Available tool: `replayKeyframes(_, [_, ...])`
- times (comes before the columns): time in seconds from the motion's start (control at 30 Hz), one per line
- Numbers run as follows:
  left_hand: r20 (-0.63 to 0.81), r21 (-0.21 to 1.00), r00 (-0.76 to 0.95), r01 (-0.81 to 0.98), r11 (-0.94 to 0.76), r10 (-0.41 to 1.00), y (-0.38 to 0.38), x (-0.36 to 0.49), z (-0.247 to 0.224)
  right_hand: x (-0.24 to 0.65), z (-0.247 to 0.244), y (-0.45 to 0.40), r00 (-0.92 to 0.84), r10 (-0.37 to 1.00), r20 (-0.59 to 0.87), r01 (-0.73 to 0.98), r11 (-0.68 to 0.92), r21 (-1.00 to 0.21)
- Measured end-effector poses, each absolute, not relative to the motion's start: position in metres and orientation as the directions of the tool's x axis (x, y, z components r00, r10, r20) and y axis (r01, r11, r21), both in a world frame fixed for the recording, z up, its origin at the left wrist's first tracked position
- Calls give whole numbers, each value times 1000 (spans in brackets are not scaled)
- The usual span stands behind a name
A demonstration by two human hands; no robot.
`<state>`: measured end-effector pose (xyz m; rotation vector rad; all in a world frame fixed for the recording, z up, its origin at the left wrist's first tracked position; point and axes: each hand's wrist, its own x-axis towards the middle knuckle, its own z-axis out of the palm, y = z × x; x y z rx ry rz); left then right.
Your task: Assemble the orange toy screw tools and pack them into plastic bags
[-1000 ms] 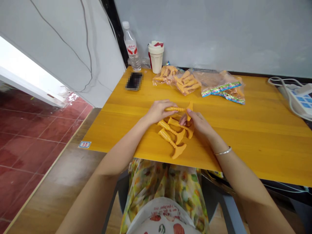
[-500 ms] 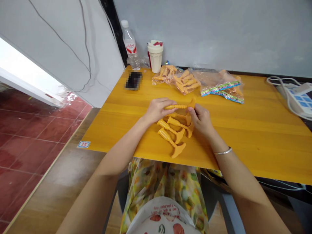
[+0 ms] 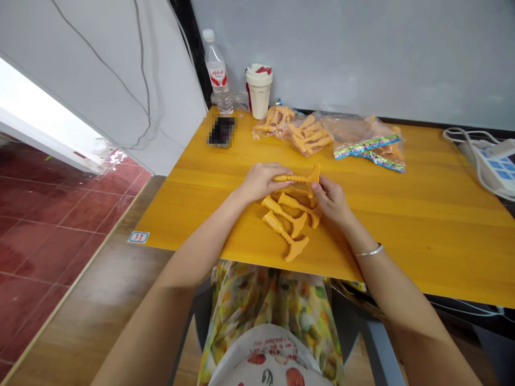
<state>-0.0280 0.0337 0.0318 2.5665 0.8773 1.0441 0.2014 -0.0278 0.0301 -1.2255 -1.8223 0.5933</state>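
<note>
An orange plastic T-shaped piece (image 3: pixel 296 178) with a ribbed shaft and a winged end lies level between my hands. My left hand (image 3: pixel 259 181) is closed around its left end, which the fingers partly hide. With thumb and fingers, my right hand (image 3: pixel 332 199) pinches at the winged end on the right. Beneath and in front lie several like pieces on the table, among them a piece (image 3: pixel 285 229) nearest the table's front edge and another (image 3: pixel 284 215) just behind it. One more under my hands is partly covered.
Clear plastic bags (image 3: pixel 309 134) of orange pieces lie along the back of the yellow table (image 3: pixel 402 214). At the back left stand a water bottle (image 3: pixel 219 75) and a white cup (image 3: pixel 259 91), with a blurred-out phone (image 3: pixel 222 132) before them. A power strip (image 3: pixel 497 166) with white cables lies at right.
The winged end of the held piece has turned slightly, and my right fingers have shifted a little on it. The view has moved slightly; the loose pieces stay put.
</note>
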Motion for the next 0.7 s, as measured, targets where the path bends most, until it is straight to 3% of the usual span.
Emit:
replayKeyframes(0.13, [547,489,525,432,-758,652,34,-29,35,215,28,-21,-168,806,567,612,536,-581])
replayKeyframes(0.23, [554,497,516,425,-757,654,32,-27,37,222,27,-18,-267,759,593,680,584,-442])
replayKeyframes(0.33, [589,482,507,405,-777,630,30,-25,36,220,28,-19,-236,775,586,724,543,-427])
replayKeyframes(0.47, [663,411,490,393,-823,565,31,-26,32,205,36,-27,-161,853,496,665,465,-584])
replayKeyframes(0.6, [696,296,510,437,-849,505,34,-27,29,192,43,-35,-117,960,256,446,281,-850])
replayKeyframes(0.7, [717,201,522,478,-855,461,33,-26,30,190,45,-35,-115,983,143,308,172,-936])
